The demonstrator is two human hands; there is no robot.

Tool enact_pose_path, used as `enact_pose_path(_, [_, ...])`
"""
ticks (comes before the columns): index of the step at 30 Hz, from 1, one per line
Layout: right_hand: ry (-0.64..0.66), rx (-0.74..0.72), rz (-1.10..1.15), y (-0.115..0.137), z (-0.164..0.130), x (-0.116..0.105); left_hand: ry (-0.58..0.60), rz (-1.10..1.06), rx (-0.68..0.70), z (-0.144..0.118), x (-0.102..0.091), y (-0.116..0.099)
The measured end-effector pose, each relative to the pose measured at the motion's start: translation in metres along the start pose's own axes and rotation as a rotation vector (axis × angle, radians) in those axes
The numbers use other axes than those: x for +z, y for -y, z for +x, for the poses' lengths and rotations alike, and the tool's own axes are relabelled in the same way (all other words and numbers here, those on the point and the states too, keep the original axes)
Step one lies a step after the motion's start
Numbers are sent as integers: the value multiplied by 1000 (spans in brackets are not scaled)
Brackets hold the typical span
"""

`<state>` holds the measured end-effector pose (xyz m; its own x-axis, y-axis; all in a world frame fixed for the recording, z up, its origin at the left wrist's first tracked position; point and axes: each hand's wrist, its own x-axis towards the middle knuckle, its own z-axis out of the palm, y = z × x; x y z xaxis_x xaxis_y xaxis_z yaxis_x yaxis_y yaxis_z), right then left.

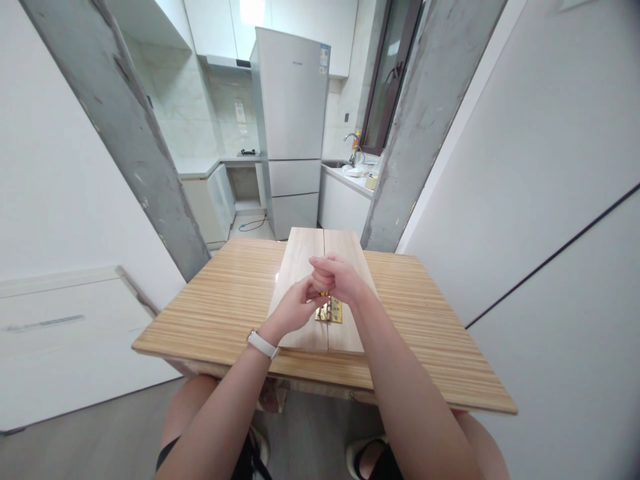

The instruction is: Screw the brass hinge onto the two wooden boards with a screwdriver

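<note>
Two pale wooden boards lie side by side on the table, a narrow seam between them. A shiny gold hinge lies flat across that seam, a leaf on each board. Just beyond it, my left hand and my right hand meet over the boards. The right fingers are curled into a fist, and the left fingers are closed up against them from below. A small yellow bit shows between the hands; what it belongs to is hidden.
The boards rest on a wood-grain table. Behind stand a silver fridge and a counter with a sink tap. A white panel leans at left. My knees are under the table's near edge.
</note>
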<state>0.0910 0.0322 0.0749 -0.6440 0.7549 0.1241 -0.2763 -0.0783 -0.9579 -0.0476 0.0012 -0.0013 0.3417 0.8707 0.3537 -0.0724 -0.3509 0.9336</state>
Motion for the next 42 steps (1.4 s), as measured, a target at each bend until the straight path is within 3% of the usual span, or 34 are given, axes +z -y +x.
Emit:
enact_pose_path(2, [20, 3, 22, 0, 0, -5, 41, -53, 8, 1, 1, -1])
enact_pose_path(4, [-51, -51, 14, -3, -2, -6, 37, -81, 6, 2, 2, 0])
enact_pose_path(11, [-634, -382, -248, -30, -15, 26, -232, 123, -5, -2, 9, 4])
enact_pose_path(14, [-813, -395, -293, -40, -18, 48, -328, 263, 12, -7, 14, -3])
enact_pose_path(18, [-916, -344, -317, -47, -12, 67, -414, 471, 26, -14, 18, -12])
enact_pose_path(21, [-917, -342, -310, -49, -5, 65, -415, 487, 14, -15, 14, -11])
enact_pose_path(25, [-820, -295, -274, -45, 4, 46, -271, 295, -7, -12, 4, -2])
enact_pose_path(27, [-685, -211, -228, -38, 6, 34, -192, 162, -16, -10, 1, 2])
enact_pose_path(32, [-168, -55, -88, -16, 4, 10, -38, -61, -5, -6, -1, 5])
enact_pose_path(34, [-78, -29, -50, -12, 3, 4, -24, -60, 11, -3, 0, 4])
enact_pose_path(37, [-172, -106, -75, -18, 1, 2, -72, 9, 6, 0, 0, 4])
enact_pose_path(42, [-644, -403, -310, -31, -7, 19, -184, 133, -9, -2, 6, 1])
